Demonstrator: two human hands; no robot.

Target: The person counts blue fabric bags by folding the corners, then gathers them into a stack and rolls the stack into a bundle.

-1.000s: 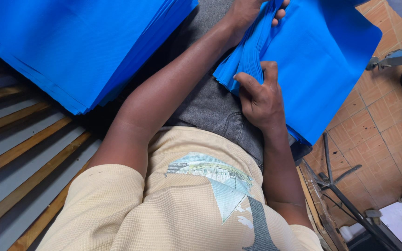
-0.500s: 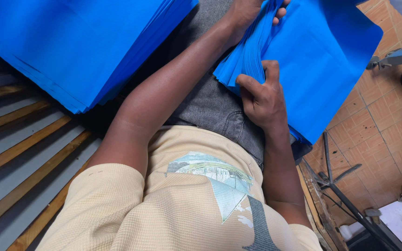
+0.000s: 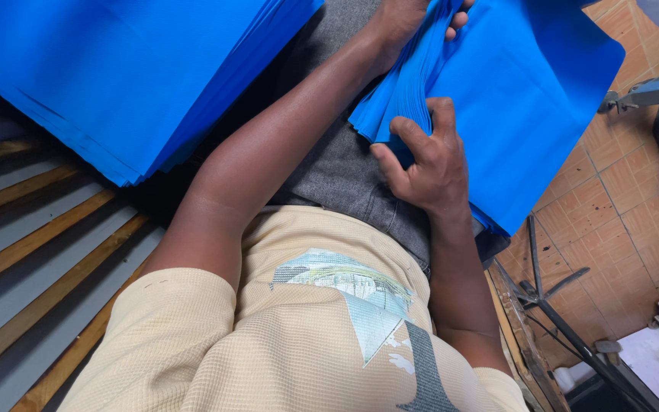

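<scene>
Closest to the lens, at the bottom of the frame: one beige waffle-knit shirt (image 3: 306, 343) with a printed patch, then grey trousers (image 3: 345, 175) across the lap.

Just above, at centre right: right hand (image 3: 429, 164), fingers curled and pinching the near corner of a bundle of blue sheets (image 3: 520, 99). Bundle lying over the lap and hanging out past the thigh toward the right of the frame, edges fanned at the gripped corner.

Further up, at the top edge: left hand (image 3: 409, 17), closed over the bundle's far edge, partly cut off by the frame (thumb not visible). Hands apart, one at each end of the same fanned side.

Upper left: a second, larger stack of blue sheets (image 3: 116, 69), resting over wood-and-metal slats (image 3: 32, 252). Right side: tiled floor (image 3: 634, 198), one dark metal stand (image 3: 558, 320) at lower right.

Count: two hands, two blue stacks; single sheets too many and too thin to count.

Risk, as a judgement: loosely fanned edges likely to slide apart if either pinch slackens, spilling sheets off the overhanging side onto the tiles; an uneven grip could also crease the corner or drag several sheets at once.
</scene>
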